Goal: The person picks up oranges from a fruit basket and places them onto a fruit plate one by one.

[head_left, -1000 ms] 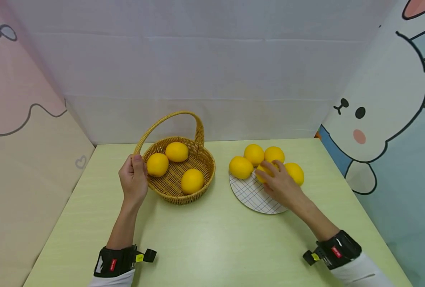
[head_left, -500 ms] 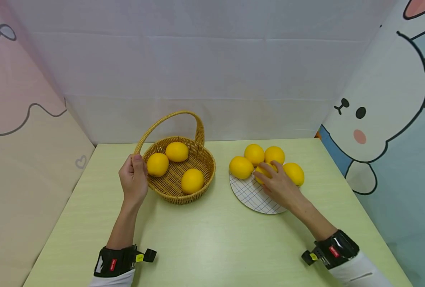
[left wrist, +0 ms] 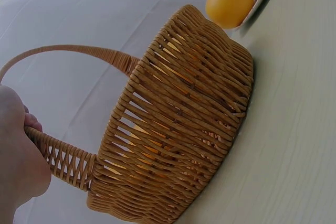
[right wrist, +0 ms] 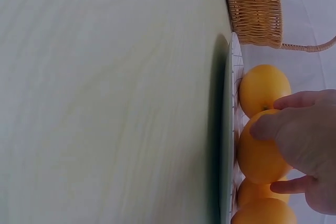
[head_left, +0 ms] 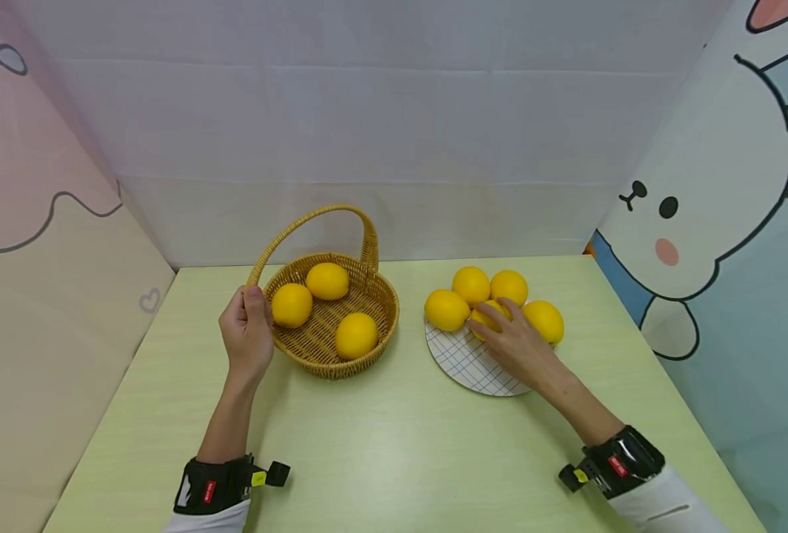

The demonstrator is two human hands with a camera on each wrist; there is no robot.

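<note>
My left hand [head_left: 247, 329] grips the handle of a round wicker basket [head_left: 307, 367] on the table. Inside lie three yellow lemons, one lemon [head_left: 357, 336] close to the front wall. To the right, a white plate [head_left: 473, 370] with a checked pattern bears several more. My right hand [head_left: 520, 348] holds the front-middle lemon [right wrist: 262, 153] on the plate, thumb and fingers spread round it. In the head view that hand covers much of it. A left lemon [head_left: 446, 310], two at the back and a right lemon [head_left: 544, 321] surround it.
The pale green table [head_left: 394, 459] stretches in front of basket and plate. A white cloth backdrop [head_left: 394, 148] rises behind its far edge, with printed cartoon panels at both sides. A black camera strap [head_left: 623, 463] circles each wrist.
My right hand has shifted slightly left, its fingers settling round the front-middle lemon. My left hand and the basket have stayed in place.
</note>
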